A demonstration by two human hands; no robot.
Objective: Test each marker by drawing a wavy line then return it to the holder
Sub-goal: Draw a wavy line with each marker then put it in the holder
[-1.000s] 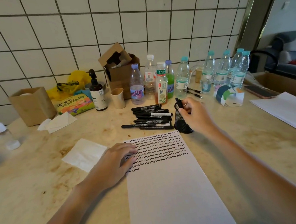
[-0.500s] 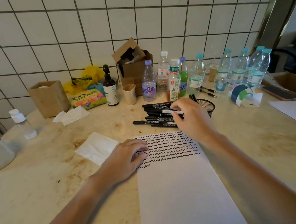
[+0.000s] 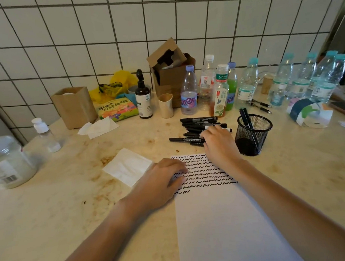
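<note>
right hand over marker pile, fingers hidden, grip unclear

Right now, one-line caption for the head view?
Right hand reaches into marker pile beside mesh holder; left hand steadies paper.

You face a wall of white square tiles with dark grout lines, running the full width behind the counter. The counter in front of you is pale beige stone, mottled with brownish stains. At your far right a dark metallic frame edge rises at an angle. Soft, even light falls over everything, without hard shadows.
</note>
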